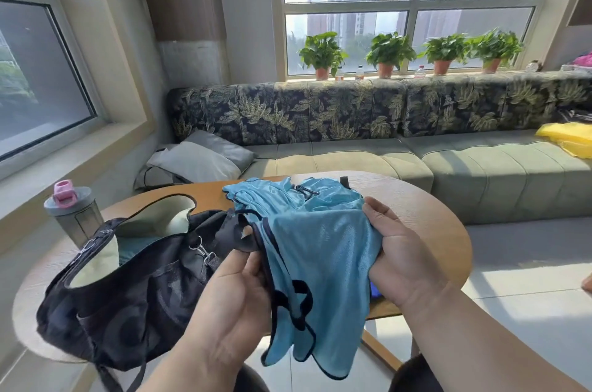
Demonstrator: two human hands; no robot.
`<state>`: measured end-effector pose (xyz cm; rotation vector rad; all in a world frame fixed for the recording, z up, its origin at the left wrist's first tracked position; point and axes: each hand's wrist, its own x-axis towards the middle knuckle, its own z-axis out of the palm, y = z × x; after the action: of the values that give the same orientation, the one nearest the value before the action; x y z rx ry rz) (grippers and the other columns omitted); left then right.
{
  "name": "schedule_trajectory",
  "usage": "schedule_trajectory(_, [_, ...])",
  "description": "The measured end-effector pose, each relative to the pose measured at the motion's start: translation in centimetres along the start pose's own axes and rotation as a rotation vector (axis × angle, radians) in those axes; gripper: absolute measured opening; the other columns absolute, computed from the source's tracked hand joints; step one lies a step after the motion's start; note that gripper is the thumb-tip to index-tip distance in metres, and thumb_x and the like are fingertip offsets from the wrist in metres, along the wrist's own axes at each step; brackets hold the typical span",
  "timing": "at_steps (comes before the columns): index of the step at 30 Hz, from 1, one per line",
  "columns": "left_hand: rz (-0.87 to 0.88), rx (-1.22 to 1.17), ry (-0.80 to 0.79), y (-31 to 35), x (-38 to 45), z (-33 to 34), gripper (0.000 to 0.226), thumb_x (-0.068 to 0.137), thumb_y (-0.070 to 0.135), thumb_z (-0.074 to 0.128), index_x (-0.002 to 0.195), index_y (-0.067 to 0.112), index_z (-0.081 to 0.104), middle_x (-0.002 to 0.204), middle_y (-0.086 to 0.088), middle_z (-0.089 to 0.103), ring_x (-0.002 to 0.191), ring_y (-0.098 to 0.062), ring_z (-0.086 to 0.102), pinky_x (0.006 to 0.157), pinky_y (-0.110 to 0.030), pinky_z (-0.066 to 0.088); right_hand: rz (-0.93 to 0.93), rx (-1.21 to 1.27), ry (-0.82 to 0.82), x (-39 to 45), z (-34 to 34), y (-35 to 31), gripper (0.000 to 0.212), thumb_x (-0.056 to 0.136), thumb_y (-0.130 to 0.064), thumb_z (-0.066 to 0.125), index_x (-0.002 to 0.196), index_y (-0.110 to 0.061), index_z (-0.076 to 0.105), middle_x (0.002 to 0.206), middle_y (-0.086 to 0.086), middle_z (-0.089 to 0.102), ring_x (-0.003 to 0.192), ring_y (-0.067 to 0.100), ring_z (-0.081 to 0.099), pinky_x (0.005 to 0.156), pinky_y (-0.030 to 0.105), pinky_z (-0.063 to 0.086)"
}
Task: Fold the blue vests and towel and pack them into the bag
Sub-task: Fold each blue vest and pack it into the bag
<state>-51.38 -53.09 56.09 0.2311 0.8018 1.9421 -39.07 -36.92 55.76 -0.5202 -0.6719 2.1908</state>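
A light blue mesh vest point(320, 263) with dark trim hangs between my hands above the table's near edge. My left hand point(237, 292) pinches its left edge, and my right hand point(397, 260) grips its right side with fingers curled round the fabric. More blue vest fabric point(288, 196) lies bunched on the round wooden table point(426, 215) behind it. The black bag point(128, 289) sits open on the table's left, showing a pale lining and something teal inside. A bit of dark blue point(375, 290) shows under my right wrist.
A grey shaker bottle with a pink cap point(72, 212) stands at the table's left edge behind the bag. A long sofa point(368, 161) with cushions runs behind the table. Yellow cloth point(567, 138) lies on its right end. Potted plants line the windowsill.
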Motion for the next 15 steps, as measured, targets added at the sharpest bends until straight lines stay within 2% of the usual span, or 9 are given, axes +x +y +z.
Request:
schedule_trajectory(2, [-0.075, 0.016, 0.068, -0.7, 0.6, -1.0, 0.049, 0.106, 0.046, 0.046, 0.126, 0.012, 0.074, 0.122, -0.014, 0.076, 0.106, -0.034, 0.076, 0.079, -0.046, 0.062, 0.001, 0.001, 0.004, 0.3, -0.1, 0.3, 0.014, 0.098, -0.004, 0.063, 0.096, -0.017, 0.068, 0.122, 0.021, 0.066, 0.111, 0.035, 0.067, 0.106, 0.053, 0.052])
schedule_trajectory(4, [-0.153, -0.009, 0.106, -1.5, 1.0, -1.8, 0.051, 0.108, 0.043, 0.043, 0.132, 0.007, 0.07, 0.127, -0.019, 0.073, 0.109, -0.036, 0.075, 0.083, -0.044, 0.06, -0.013, -0.007, 0.015, 0.5, -0.1, 0.6, 0.014, 0.098, -0.003, 0.063, 0.098, -0.016, 0.068, 0.125, 0.021, 0.062, 0.116, 0.036, 0.061, 0.116, 0.056, 0.044])
schedule_trajectory(6, [-0.202, -0.022, 0.094, -1.8, 1.1, -2.1, 0.052, 0.107, 0.04, 0.041, 0.133, 0.006, 0.069, 0.128, -0.02, 0.072, 0.117, -0.039, 0.071, 0.098, -0.049, 0.054, -0.026, -0.017, 0.02, 0.7, 0.0, 0.9, 0.014, 0.099, -0.002, 0.062, 0.099, -0.015, 0.067, 0.122, 0.02, 0.062, 0.109, 0.034, 0.064, 0.108, 0.052, 0.052])
schedule_trajectory(8, [-0.155, -0.088, 0.101, -1.3, 1.3, -3.1, 0.055, 0.102, 0.043, 0.041, 0.135, 0.009, 0.069, 0.129, -0.019, 0.072, 0.124, -0.038, 0.067, 0.113, -0.051, 0.044, -0.038, -0.023, 0.026, 0.8, 0.0, 0.8, 0.014, 0.099, -0.002, 0.062, 0.099, -0.015, 0.067, 0.118, 0.019, 0.064, 0.099, 0.031, 0.067, 0.096, 0.048, 0.057])
schedule_trajectory(9, [-0.134, -0.099, 0.093, -0.9, 1.4, -3.4, 0.058, 0.098, 0.046, 0.043, 0.134, 0.009, 0.07, 0.131, -0.019, 0.071, 0.125, -0.037, 0.066, 0.114, -0.05, 0.044, -0.046, -0.024, 0.032, 0.9, -0.1, 0.7, 0.014, 0.099, -0.002, 0.062, 0.098, -0.015, 0.067, 0.117, 0.02, 0.064, 0.1, 0.032, 0.067, 0.098, 0.049, 0.056])
schedule_trajectory(11, [-0.116, -0.136, 0.009, 0.2, 1.5, -4.3, 0.062, 0.092, 0.049, 0.047, 0.135, 0.011, 0.071, 0.133, -0.016, 0.069, 0.125, -0.032, 0.067, 0.11, -0.049, 0.049, -0.063, -0.017, 0.063, 1.1, -0.3, 0.3, 0.015, 0.099, -0.002, 0.063, 0.096, -0.016, 0.067, 0.115, 0.019, 0.066, 0.103, 0.033, 0.066, 0.104, 0.054, 0.053])
schedule_trajectory(12, [-0.086, -0.147, -0.081, 0.7, 1.3, -4.1, 0.06, 0.092, 0.045, 0.045, 0.134, 0.012, 0.07, 0.131, -0.016, 0.07, 0.121, -0.03, 0.069, 0.104, -0.05, 0.054, -0.072, -0.014, 0.083, 1.3, -0.3, 0.0, 0.015, 0.099, -0.002, 0.063, 0.095, -0.017, 0.067, 0.111, 0.019, 0.069, 0.099, 0.033, 0.069, 0.098, 0.052, 0.057])
schedule_trajectory(14, [0.002, -0.089, -0.11, 0.8, 1.1, -3.5, 0.045, 0.089, 0.027, 0.046, 0.125, 0.013, 0.067, 0.116, -0.019, 0.074, 0.097, -0.032, 0.075, 0.076, -0.045, 0.063, -0.091, -0.021, 0.114, 1.5, -0.3, -0.3, 0.016, 0.099, -0.003, 0.063, 0.094, -0.018, 0.067, 0.1, 0.015, 0.074, 0.083, 0.028, 0.074, 0.078, 0.043, 0.062])
schedule_trajectory(15, [0.073, -0.037, -0.058, 0.7, 0.8, -2.8, 0.044, 0.086, 0.016, 0.051, 0.128, 0.011, 0.061, 0.116, -0.02, 0.074, 0.094, -0.032, 0.075, 0.073, -0.042, 0.063, -0.096, -0.023, 0.122, 1.5, -0.3, -0.4, 0.016, 0.099, -0.003, 0.063, 0.093, -0.018, 0.066, 0.096, 0.014, 0.075, 0.078, 0.027, 0.075, 0.072, 0.04, 0.062])
